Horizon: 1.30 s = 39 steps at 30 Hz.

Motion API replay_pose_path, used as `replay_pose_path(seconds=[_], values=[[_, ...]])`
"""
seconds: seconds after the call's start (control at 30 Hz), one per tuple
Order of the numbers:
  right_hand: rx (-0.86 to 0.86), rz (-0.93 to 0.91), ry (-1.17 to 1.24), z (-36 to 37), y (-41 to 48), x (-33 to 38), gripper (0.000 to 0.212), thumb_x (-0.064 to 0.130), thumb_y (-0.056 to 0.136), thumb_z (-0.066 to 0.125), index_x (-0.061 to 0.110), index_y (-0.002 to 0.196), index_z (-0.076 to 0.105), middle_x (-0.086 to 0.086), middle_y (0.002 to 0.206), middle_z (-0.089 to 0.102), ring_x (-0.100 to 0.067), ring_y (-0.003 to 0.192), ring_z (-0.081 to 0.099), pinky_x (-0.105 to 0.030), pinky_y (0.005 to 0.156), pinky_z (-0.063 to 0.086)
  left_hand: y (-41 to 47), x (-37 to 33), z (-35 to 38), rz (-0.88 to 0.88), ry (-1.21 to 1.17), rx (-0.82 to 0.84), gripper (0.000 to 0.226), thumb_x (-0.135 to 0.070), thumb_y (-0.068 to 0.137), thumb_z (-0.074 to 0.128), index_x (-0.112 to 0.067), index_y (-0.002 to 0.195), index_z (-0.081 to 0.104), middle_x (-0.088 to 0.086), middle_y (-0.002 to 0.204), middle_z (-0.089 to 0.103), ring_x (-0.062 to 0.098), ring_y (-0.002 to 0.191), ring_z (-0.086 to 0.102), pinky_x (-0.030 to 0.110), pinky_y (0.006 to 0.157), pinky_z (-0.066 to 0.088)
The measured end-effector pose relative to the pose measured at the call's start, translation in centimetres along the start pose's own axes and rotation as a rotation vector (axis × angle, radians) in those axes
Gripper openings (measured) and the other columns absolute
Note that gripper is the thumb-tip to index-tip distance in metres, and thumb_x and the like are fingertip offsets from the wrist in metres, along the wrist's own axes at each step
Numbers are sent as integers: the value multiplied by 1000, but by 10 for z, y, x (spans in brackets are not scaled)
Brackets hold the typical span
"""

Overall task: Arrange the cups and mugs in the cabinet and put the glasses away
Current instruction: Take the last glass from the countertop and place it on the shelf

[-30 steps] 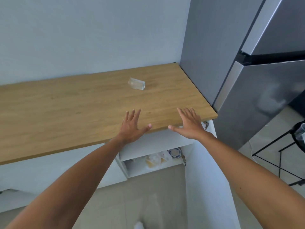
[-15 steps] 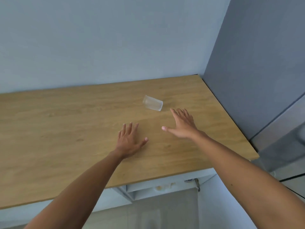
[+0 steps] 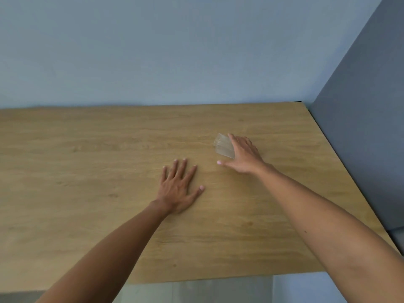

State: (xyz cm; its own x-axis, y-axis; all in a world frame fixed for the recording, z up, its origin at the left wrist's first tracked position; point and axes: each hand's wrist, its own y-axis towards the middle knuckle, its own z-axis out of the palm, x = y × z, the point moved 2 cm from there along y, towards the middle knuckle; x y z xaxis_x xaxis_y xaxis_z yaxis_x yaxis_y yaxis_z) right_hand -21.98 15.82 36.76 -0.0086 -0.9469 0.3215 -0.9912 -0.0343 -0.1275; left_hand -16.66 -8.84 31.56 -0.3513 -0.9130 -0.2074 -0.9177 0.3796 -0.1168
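Note:
A clear glass [image 3: 223,146] lies on its side on the wooden counter [image 3: 87,162], right of centre. My right hand [image 3: 244,155] is over its right part with fingers spread and the thumb stretched out to the left below it; the fingers are not closed around the glass. My left hand [image 3: 178,189] rests flat on the counter, palm down, a little to the left and nearer to me, holding nothing. The cabinet is out of sight below the counter.
A pale blue wall [image 3: 175,51] rises behind the counter. The grey side of a fridge [image 3: 367,132] borders the counter on the right. Below the counter's front edge a strip of floor [image 3: 196,291] shows.
My view has tilted up, so the open cabinet below has left the frame. My right hand has moved forward from the counter's front edge to the glass. My left hand has settled flat on the counter.

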Motion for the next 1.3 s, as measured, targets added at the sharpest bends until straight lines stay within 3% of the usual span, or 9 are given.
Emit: replay_pose_path(seconds=[0.37, 0.7, 0.83, 0.97, 1.13, 1.3], values=[[-40, 1, 88, 2, 6, 1, 81, 36, 84, 75, 17, 149, 32, -6, 148, 45, -30, 132, 45, -45, 103, 44, 0, 1, 1, 19, 11, 6, 81, -80, 88, 9, -39, 156, -5, -1, 165, -18, 22, 150, -24, 52, 121, -10], [-154, 86, 339, 0, -51, -16, 76, 44, 79, 78, 19, 141, 42, -7, 139, 55, -28, 126, 52, -37, 99, 46, -22, -6, 5, -2, 13, 29, 75, -74, 91, 9, -39, 156, -5, -1, 166, -16, 20, 150, -22, 49, 122, -9], [-180, 125, 478, 1, -84, -22, 77, 39, 81, 79, 15, 143, 40, -8, 140, 55, -26, 128, 51, -31, 101, 42, -45, -19, 10, -15, 12, 28, 74, -73, 92, 11, -38, 157, -2, -1, 166, -13, 21, 151, -19, 48, 122, -11], [-183, 180, 535, 6, -120, -26, 77, 39, 84, 75, 14, 144, 34, -8, 139, 51, -25, 127, 49, -25, 92, 37, -74, -35, 15, -9, -7, 25, 74, -72, 93, 14, -38, 157, 1, -1, 167, -11, 22, 152, -17, 48, 122, -9], [-240, 215, 600, 14, -166, -30, 77, 41, 83, 75, 16, 143, 34, -7, 137, 52, -25, 124, 51, -25, 90, 37, -110, -52, 23, -4, 1, 29, 74, -72, 92, 11, -38, 157, 1, -1, 167, -10, 22, 152, -16, 49, 122, -8], [-288, 215, 719, 26, -217, -36, 79, 49, 80, 76, 20, 140, 34, -6, 139, 53, -25, 126, 51, -33, 99, 43, -149, -73, 35, -10, 17, 35, 75, -71, 92, 9, -37, 157, 1, 1, 167, -10, 24, 153, -15, 50, 122, -8]])
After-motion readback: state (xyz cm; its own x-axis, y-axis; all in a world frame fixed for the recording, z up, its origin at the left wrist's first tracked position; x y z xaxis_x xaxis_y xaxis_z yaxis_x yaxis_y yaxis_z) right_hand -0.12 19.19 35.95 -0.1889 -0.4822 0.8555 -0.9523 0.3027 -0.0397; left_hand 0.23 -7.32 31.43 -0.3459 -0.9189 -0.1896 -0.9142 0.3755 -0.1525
